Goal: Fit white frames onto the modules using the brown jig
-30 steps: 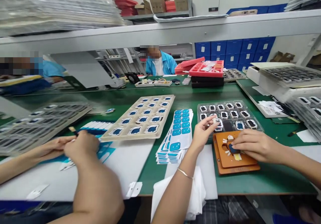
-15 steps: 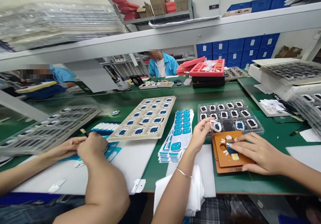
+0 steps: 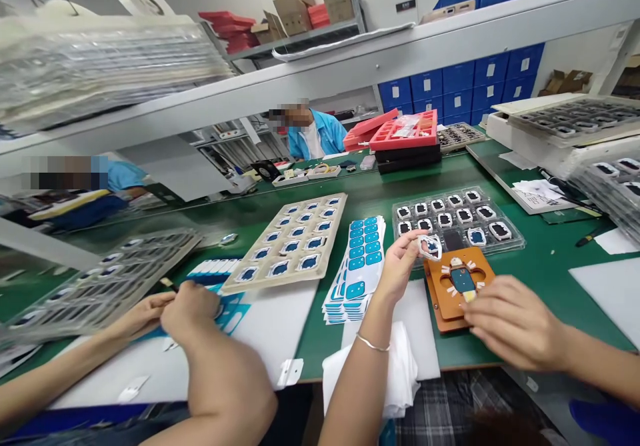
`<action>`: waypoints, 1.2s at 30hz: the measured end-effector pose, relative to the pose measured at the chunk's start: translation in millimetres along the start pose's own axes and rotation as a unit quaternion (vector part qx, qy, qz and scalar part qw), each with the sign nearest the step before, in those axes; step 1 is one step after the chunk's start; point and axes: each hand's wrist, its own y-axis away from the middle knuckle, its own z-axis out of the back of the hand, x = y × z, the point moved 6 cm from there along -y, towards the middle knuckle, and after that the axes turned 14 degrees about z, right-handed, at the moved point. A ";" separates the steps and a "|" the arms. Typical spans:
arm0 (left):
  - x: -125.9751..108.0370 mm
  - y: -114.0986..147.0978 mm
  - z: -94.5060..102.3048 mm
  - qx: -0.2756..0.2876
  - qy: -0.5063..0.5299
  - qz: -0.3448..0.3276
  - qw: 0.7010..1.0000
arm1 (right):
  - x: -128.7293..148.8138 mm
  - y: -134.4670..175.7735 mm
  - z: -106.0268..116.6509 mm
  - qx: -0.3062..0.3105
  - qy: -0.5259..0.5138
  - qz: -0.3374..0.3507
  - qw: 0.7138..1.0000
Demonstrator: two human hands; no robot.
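My left hand [image 3: 401, 266], a bracelet on its wrist, pinches a small white-rimmed frame [image 3: 430, 247] just above an orange fixture [image 3: 436, 299]. In the fixture's recess lies a dark blue adhesive piece [image 3: 461, 279] with white side tabs and a yellow tab [image 3: 469, 296] at its near end. My right hand [image 3: 515, 323] is at the fixture's near right corner, its fingers closed at the yellow tab. Behind the fixture, a clear plastic tray [image 3: 520, 241] holds rows of similar white-rimmed frames. Left of my arm stands a stack of white sheets with blue stickers [image 3: 357, 259].
A co-worker's hands [image 3: 193, 306] work over blue sheets at the left. A beige tray of parts [image 3: 325, 269] sits between us. White cloth [image 3: 400, 373] lies at the table edge by my left forearm. Stacked trays [image 3: 613, 173] stand at right, red trays [image 3: 407, 133] at back.
My right hand has lifted its flat fingers off the blue piece, moved toward the near side and closed at the yellow tab. My left hand still holds the frame. The view has tilted slightly.
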 end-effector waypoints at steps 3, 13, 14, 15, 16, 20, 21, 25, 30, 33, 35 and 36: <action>-2.9 1.2 -1.1 0.004 0.012 0.001 1.000 | 37.5 -10.2 -31.4 0.032 -0.081 0.057 0.995; -12.8 -3.5 -2.1 -0.012 0.037 0.008 0.999 | 55.7 -31.2 -129.5 0.067 -0.025 0.023 0.997; -16.4 -3.3 -2.9 -0.014 0.039 0.010 0.999 | 56.2 -31.6 -128.9 0.056 -0.017 0.017 0.998; -20.5 -2.6 -4.0 -0.015 0.041 0.011 0.999 | 56.2 -32.3 -128.2 0.052 -0.015 0.008 0.999; -24.8 -1.8 -5.4 -0.015 0.043 0.010 0.999 | 55.2 -33.2 -128.1 0.055 -0.020 -0.008 0.998; -41.7 1.0 -13.5 -0.007 0.041 0.003 0.999 | 41.9 -39.8 -134.3 0.071 -0.038 -0.087 0.993; -45.5 1.2 -16.3 -0.003 0.037 0.002 0.999 | 38.0 -41.8 -136.6 0.062 -0.031 -0.099 0.993; -60.9 0.6 -29.6 0.012 0.027 -0.002 1.000 | 34.2 -44.8 -144.2 0.039 -0.006 -0.109 0.993; -66.5 -5.6 -52.8 0.056 0.017 -0.017 0.998 | 48.2 -37.3 -106.0 0.072 -0.059 -0.074 0.993; -48.8 -10.3 -61.4 0.104 -0.001 0.005 0.995 | 43.9 -31.1 -52.3 0.082 -0.135 0.047 0.986; -32.0 -11.7 -60.6 0.131 -0.017 0.033 0.991 | 24.6 -21.9 -13.7 0.067 -0.113 0.134 0.982; -24.5 -11.9 -58.3 0.140 -0.021 0.042 0.989 | 8.8 -16.3 3.3 0.052 -0.090 0.157 0.982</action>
